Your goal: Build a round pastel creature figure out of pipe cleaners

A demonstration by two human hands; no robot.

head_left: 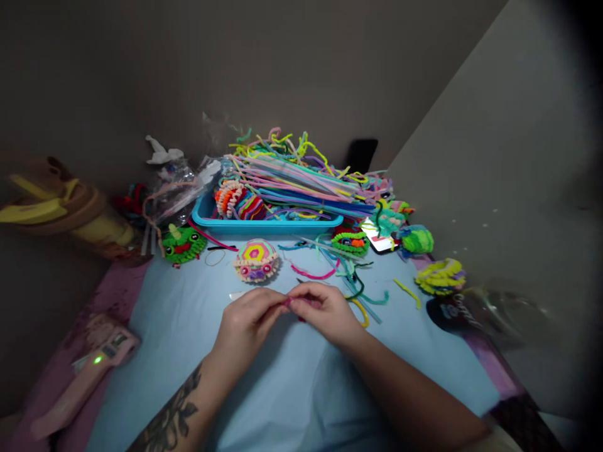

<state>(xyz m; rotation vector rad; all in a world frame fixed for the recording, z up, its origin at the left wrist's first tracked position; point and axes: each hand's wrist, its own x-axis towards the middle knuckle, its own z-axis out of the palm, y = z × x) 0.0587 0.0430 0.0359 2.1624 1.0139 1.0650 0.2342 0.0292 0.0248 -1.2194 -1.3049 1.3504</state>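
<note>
My left hand [253, 317] and my right hand [325, 311] meet over the blue cloth [188, 351], fingertips pinched together. Between them is a small piece of magenta pipe cleaner [288, 302], mostly hidden by the fingers. Just beyond my left hand sits a round pipe-cleaner figure [257, 260] with a patterned top and pink eyes. Past my right hand lie a curved magenta pipe cleaner [315, 274] and several teal and green pieces. A yellow loop [362, 312] rests beside the right wrist.
A blue tray [268, 223] overflows with pipe cleaners at the back. Green figures [183, 245] stand at left and right. A pink glue gun [89, 383] with a lit green light lies left. A lit phone [381, 241] and a clear cup with a dark end [452, 317] are at right.
</note>
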